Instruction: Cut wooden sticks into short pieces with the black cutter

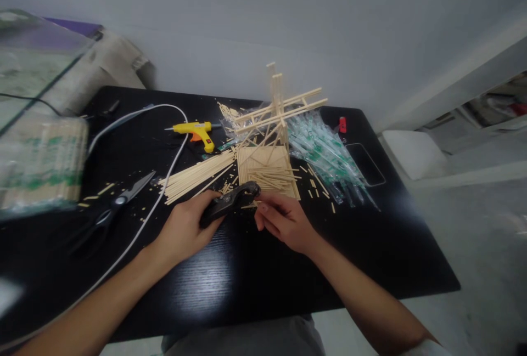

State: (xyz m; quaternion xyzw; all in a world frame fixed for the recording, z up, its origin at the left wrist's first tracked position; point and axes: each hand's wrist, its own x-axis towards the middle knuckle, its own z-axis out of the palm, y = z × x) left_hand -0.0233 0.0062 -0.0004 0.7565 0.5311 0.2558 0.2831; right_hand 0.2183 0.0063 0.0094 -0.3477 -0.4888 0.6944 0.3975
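My left hand [191, 224] is wrapped around a black, pliers-like hand cutter [230, 201], whose head points right. Close to that head, my right hand [286, 221] has its fingers pinched together; whatever lies between them is too small or hidden to make out. Just beyond both hands is a flat square panel of wooden sticks [242, 161], with short loose stick pieces [272, 178] heaped on it. Behind it rises a frame of crossed wooden sticks [280, 106]. A bundle of long thin sticks [197, 175] lies left of the panel.
A yellow glue gun [193, 130] lies behind the bundle, and open scissors [119, 202] are at left beside a white cable [154, 208]. Green-and-white plastic wrappers [321, 150] spread at right near a phone-like outline [366, 164]. Packaged sticks [45, 164] stand far left. Offcuts litter the black table [263, 284].
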